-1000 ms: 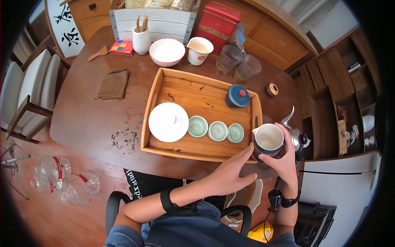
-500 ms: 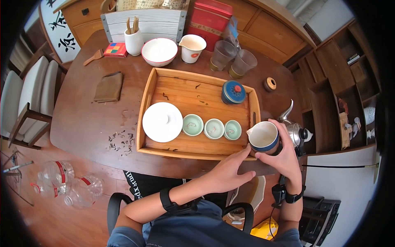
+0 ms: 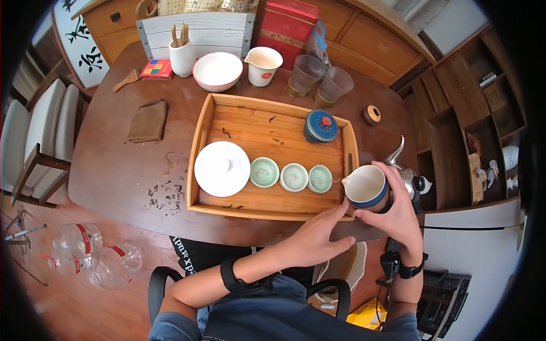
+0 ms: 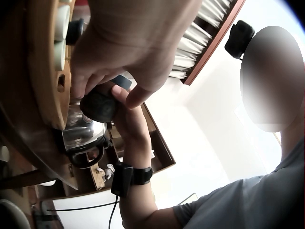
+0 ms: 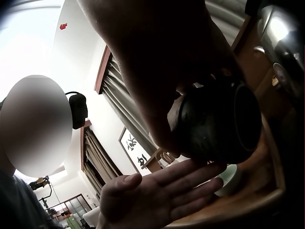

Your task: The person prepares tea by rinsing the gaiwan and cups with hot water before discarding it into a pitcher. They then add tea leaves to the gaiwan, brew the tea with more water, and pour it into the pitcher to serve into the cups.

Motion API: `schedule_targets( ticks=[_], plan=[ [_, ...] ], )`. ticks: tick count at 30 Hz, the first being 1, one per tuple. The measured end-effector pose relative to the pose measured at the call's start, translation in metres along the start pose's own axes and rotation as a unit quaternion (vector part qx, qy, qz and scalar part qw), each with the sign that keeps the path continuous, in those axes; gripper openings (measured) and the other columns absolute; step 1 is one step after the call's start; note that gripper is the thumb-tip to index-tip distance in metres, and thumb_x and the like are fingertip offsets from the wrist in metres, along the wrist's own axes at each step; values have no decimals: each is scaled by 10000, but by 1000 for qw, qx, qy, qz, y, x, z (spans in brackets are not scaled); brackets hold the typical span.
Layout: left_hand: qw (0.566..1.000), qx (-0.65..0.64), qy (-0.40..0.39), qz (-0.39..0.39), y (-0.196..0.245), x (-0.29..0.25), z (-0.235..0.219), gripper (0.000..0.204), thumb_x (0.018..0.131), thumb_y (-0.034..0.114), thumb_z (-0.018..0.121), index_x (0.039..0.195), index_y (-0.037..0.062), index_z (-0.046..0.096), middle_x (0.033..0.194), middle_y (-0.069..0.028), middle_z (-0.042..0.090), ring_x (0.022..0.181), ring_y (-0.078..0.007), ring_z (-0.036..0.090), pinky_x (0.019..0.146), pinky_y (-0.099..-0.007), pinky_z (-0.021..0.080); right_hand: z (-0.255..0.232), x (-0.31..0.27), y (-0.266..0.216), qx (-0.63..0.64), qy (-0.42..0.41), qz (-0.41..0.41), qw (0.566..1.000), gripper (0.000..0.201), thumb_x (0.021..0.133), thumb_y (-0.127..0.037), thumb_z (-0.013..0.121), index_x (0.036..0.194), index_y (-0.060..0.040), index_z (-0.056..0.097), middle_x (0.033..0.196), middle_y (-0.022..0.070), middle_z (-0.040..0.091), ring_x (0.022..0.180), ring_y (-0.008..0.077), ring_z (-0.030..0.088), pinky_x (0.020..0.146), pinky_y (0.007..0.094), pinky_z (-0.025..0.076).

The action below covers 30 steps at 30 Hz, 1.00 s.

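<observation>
My right hand point(image 3: 398, 219) grips a small spouted tea pitcher point(image 3: 367, 190), white inside with a blue band outside. The pitcher leans left over the tray's right end, and a thin stream runs from its spout toward the rightmost pale green teacup point(image 3: 320, 179). My left hand point(image 3: 315, 238) is held with straight fingers, its fingertips right at the pitcher's lower side. In the right wrist view the left palm point(image 5: 147, 195) lies spread beneath the dark pitcher point(image 5: 219, 124). Two more green teacups point(image 3: 294, 178) and a white lidded bowl point(image 3: 222, 169) line the wooden tray point(image 3: 250, 125).
A blue lidded jar point(image 3: 321, 126) stands in the tray's back right corner. Beyond the pitcher is a steel kettle point(image 3: 406, 177). Behind the tray are a white bowl point(image 3: 217, 71), another pitcher point(image 3: 264, 66) and two clear tumblers point(image 3: 334, 86). A brown cloth point(image 3: 147, 121) lies left.
The pitcher, in my right hand, has tipped further left, and a thin stream now leaves its spout. My left hand stays beside it. The head view has shifted slightly.
</observation>
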<state>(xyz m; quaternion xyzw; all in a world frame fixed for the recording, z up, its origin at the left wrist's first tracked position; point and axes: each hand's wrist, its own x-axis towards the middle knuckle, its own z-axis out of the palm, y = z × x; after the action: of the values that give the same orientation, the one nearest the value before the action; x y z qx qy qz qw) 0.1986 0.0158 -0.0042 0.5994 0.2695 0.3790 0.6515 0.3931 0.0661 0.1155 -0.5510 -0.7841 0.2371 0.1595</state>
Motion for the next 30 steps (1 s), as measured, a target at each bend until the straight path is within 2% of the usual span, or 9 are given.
schedule_targets(
  ticks=[2,5,18,26,30],
  plan=[
    [1000,9,5,4,-2,0,2,887,1027,202,709,1686,-53,173,1627,-247,444,1514,-313,451,1248,-415,373,-3,1,-4,-8,-2,-3,1000,870,673,-177,916,1450,-43,550,1348,149,589,1294,349,584,1134,429,445],
    [999,-10,28,33,1,-1,4,898,990,243,699,1673,-57,200,1556,-336,478,1453,-452,484,1213,-456,386,-6,2,-7,-16,-5,-2,1000,875,668,-188,918,1450,-44,552,1341,150,594,1292,350,587,1133,433,445],
    [998,-5,29,46,14,-3,1,893,981,219,694,1661,-89,203,1597,-341,430,1495,-442,441,1244,-452,353,-18,5,-17,-38,-13,2,999,894,658,-196,925,1455,-27,557,1376,161,609,1316,348,591,1151,430,441],
    [994,77,57,49,9,-11,-1,894,989,236,692,1668,-70,197,1713,-311,267,1590,-426,305,1281,-448,302,2,-4,6,129,7,65,989,986,684,-147,955,1532,-53,463,1401,111,608,1323,227,594,1157,389,446],
    [989,109,73,63,16,-14,-3,875,995,225,688,1668,-59,207,1717,-297,259,1579,-433,315,1266,-450,327,4,-6,3,171,23,59,983,1037,685,-135,959,1568,-46,422,1410,120,602,1334,215,588,1155,374,448]
  ],
)
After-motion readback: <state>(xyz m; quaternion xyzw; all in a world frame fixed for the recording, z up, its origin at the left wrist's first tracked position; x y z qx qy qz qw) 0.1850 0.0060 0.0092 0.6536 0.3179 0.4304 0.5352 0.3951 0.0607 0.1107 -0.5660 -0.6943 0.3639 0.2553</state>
